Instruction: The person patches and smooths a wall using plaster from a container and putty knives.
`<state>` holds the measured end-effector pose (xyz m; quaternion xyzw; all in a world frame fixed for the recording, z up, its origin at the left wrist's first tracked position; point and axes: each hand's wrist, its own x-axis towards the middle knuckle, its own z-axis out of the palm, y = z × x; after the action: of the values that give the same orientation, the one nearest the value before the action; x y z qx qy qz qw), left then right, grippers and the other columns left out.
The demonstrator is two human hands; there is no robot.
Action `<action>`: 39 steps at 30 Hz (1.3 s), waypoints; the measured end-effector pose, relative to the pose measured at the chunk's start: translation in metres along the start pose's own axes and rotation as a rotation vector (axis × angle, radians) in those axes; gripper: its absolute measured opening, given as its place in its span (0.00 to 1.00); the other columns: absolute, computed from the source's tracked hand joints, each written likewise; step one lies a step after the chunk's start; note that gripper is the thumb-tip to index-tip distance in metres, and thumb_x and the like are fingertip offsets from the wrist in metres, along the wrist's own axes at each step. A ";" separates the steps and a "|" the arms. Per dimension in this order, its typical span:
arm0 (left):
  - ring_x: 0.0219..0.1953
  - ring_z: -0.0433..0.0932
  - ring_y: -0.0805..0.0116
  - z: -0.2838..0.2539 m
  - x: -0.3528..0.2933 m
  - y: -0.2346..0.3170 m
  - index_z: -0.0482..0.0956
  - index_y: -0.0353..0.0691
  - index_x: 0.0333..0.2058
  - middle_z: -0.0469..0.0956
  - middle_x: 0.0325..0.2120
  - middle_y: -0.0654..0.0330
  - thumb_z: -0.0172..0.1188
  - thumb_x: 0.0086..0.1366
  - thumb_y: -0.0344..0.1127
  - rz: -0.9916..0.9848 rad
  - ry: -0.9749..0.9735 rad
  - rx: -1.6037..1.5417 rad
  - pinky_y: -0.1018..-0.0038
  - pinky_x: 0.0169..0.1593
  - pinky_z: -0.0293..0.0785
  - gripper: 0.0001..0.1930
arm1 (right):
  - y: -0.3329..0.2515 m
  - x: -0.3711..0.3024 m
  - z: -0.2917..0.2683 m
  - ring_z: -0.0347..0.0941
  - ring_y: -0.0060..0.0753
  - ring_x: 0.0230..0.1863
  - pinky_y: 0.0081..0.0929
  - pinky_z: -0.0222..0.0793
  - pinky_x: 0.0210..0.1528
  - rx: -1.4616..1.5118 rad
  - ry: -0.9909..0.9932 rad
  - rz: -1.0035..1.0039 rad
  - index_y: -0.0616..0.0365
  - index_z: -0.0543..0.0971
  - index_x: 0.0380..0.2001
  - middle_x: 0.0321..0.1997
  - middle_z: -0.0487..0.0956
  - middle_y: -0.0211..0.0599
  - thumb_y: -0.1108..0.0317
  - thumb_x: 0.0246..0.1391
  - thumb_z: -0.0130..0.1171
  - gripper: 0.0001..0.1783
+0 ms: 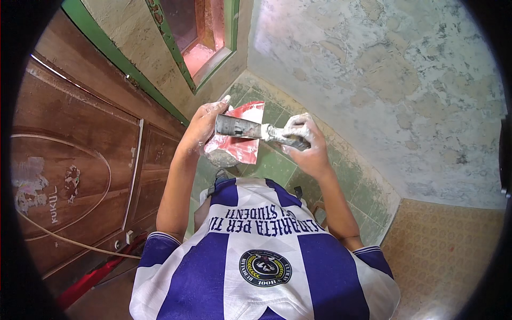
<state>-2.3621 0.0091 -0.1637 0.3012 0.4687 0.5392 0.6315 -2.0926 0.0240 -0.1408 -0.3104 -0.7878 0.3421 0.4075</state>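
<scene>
A putty knife is in my right hand, whose fingers wrap its whitened handle. Its wide grey blade points left, lying over a red sheet-like piece smeared with white paste. My left hand grips that red piece by its left side, thumb uppermost; the blade's end comes close to these fingers. Both hands have white paste on them. Just below the red piece shows a rounded grey shape, which I cannot make out for certain.
A patchy, plastered wall rises on the right. To the left are a brown wooden door with a cable and a green-framed window. Green floor tiles lie below; a tan patterned surface is at lower right.
</scene>
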 end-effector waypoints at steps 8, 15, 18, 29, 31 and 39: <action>0.23 0.74 0.83 -0.020 0.000 0.018 0.78 0.36 0.32 0.78 0.25 0.66 0.52 0.71 0.41 -0.037 -0.024 -0.029 0.82 0.28 0.71 0.14 | 0.034 -0.026 -0.011 0.72 0.40 0.43 0.33 0.69 0.46 -0.117 0.161 -0.121 0.59 0.77 0.35 0.41 0.74 0.39 0.83 0.31 0.67 0.21; 0.28 0.75 0.83 -0.029 0.007 0.014 0.78 0.36 0.37 0.79 0.29 0.68 0.53 0.71 0.39 0.117 0.080 -0.046 0.81 0.33 0.72 0.12 | 0.034 -0.015 -0.037 0.72 0.30 0.43 0.27 0.70 0.46 -0.023 0.312 0.105 0.61 0.75 0.34 0.41 0.74 0.36 0.80 0.38 0.70 0.17; 0.32 0.76 0.82 -0.012 -0.001 0.022 0.76 0.35 0.40 0.79 0.33 0.67 0.54 0.70 0.38 0.109 0.086 -0.115 0.80 0.37 0.74 0.11 | 0.026 -0.007 -0.039 0.74 0.25 0.42 0.23 0.70 0.45 0.200 0.215 0.164 0.63 0.77 0.39 0.42 0.77 0.34 0.72 0.46 0.69 0.17; 0.36 0.69 0.83 -0.025 -0.014 0.023 0.73 0.36 0.40 0.72 0.33 0.68 0.51 0.71 0.33 0.345 -0.072 0.257 0.83 0.41 0.66 0.06 | 0.018 0.000 -0.053 0.76 0.20 0.30 0.20 0.73 0.32 0.436 -0.216 0.575 0.67 0.82 0.37 0.32 0.81 0.32 0.68 0.50 0.66 0.14; 0.35 0.66 0.82 -0.016 -0.020 0.029 0.72 0.36 0.38 0.70 0.32 0.69 0.51 0.71 0.32 0.427 -0.048 0.355 0.83 0.41 0.64 0.06 | 0.016 0.005 -0.052 0.76 0.19 0.30 0.20 0.72 0.33 0.332 -0.351 0.581 0.67 0.83 0.35 0.31 0.82 0.31 0.70 0.49 0.66 0.11; 0.32 0.70 0.70 -0.005 -0.043 0.043 0.73 0.31 0.40 0.72 0.29 0.57 0.52 0.64 0.23 0.582 -0.205 0.740 0.76 0.38 0.69 0.06 | 0.015 0.036 -0.048 0.74 0.17 0.30 0.19 0.70 0.35 0.182 -0.326 0.554 0.64 0.84 0.36 0.30 0.83 0.30 0.71 0.48 0.66 0.11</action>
<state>-2.3826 -0.0230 -0.1155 0.6761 0.4606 0.4581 0.3478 -2.0653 0.0746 -0.1163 -0.4162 -0.6944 0.5541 0.1939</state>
